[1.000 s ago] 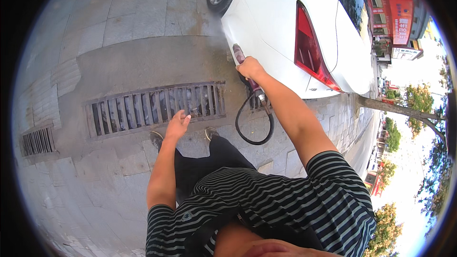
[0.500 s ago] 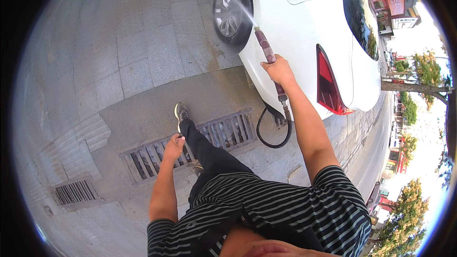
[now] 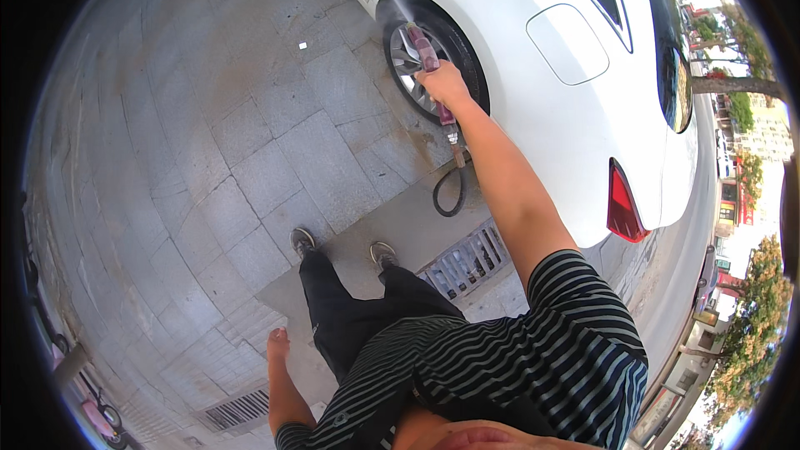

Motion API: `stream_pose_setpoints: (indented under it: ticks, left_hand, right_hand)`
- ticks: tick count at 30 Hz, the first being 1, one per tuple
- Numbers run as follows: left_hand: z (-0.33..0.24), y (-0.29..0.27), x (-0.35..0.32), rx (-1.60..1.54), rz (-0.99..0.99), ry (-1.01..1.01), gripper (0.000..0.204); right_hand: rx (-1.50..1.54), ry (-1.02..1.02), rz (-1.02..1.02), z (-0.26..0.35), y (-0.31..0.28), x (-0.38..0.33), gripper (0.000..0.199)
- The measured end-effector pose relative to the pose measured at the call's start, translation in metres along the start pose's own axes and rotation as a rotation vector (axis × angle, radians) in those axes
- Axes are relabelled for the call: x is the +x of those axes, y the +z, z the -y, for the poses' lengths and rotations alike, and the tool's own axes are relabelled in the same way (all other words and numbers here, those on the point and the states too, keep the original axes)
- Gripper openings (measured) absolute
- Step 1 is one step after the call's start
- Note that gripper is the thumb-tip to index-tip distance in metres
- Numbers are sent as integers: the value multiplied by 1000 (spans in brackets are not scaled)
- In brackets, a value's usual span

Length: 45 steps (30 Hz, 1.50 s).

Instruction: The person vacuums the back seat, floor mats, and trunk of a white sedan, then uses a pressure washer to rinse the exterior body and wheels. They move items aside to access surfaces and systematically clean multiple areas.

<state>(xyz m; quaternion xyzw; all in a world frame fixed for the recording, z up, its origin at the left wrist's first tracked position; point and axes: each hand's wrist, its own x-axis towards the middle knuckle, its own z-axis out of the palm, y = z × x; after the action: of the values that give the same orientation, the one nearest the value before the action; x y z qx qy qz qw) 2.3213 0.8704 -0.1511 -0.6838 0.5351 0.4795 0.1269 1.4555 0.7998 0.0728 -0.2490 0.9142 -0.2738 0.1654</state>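
My right hand [image 3: 444, 83] is wrapped round the grip of a worn, dark red pressure-washer spray gun [image 3: 424, 48]. A fine jet of water leaves its tip toward the upper part of the car's wheel [image 3: 457, 43], which has a black tyre and silver spokes. A black hose [image 3: 437, 200] loops down from the gun's rear fitting. The wheel belongs to a white car [image 3: 508, 58]. Down at my left side hangs my left hand [image 3: 278, 342], away from the car, fingers curled in with nothing visible in them.
Grey stone paving [image 3: 233, 200] spreads to the left of the car. A metal drain grate [image 3: 467, 262] lies near my feet, and a smaller grate [image 3: 237, 410] is at the lower left. Parked bikes [image 3: 104, 412] stand at the far left edge; a tree trunk [image 3: 733, 86] rises beyond the car.
I have stepped forward alongside the car, so the wheel is nearer. The gun has moved closer to it, and its jet now meets the wheel's upper part. My left hand has swung back and down.
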Motion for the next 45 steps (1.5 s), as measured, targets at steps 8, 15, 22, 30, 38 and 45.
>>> stream_pose_setpoints:
  ticks: [8,15,22,30,38,45]
  left_hand:
    - [-270,-199,276,518,144,305,54]
    - [-674,-206,371,489,263,954,56]
    - [-805,-58,324,513,827,921,68]
    - [-832,86,386,186,1107,620,54]
    - [-901,144,428,388,1385,1177,43]
    - [-831,266,348,860,1443,1202,46]
  right_hand:
    - [-85,99,-124,63,111,59,42]
    - [63,299,-249,121,150,46,46]
    - [-42,359,-134,131,266,-13,68]
    - [-35,437,-518,127,486,28,93]
    - [65,394,-1340,99,581,184,88]
    - [368,718,-1589,29,560,148,80]
